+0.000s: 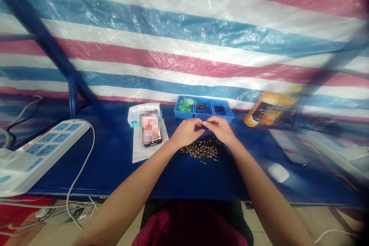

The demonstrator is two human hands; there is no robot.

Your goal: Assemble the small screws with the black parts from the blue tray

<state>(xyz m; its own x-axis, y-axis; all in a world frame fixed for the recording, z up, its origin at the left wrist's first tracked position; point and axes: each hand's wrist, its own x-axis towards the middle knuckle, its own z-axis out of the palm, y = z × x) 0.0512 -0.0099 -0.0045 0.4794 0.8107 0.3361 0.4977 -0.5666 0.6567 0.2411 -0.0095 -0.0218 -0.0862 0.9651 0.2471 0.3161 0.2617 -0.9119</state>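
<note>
My left hand [188, 131] and my right hand [219, 128] meet at the fingertips above a pile of small brass-coloured screw-like parts [201, 148]. Both have their fingers pinched together; whatever sits between them is too small to make out. Just beyond the hands stands a blue divided tray [184, 115] with three compartments. Its left one holds a green plastic bag [186, 104], the middle one some small metal pieces [202, 107], the right one small dark pieces [220, 110].
To the left a phone [152, 130] rests on a white packet [138, 150], with a white power strip [54, 146] and its cable farther left. Orange bottles [268, 109], a flat slab-like device [288, 148] and a white rounded case [278, 172] lie right. Striped sheeting [184, 54] hangs behind.
</note>
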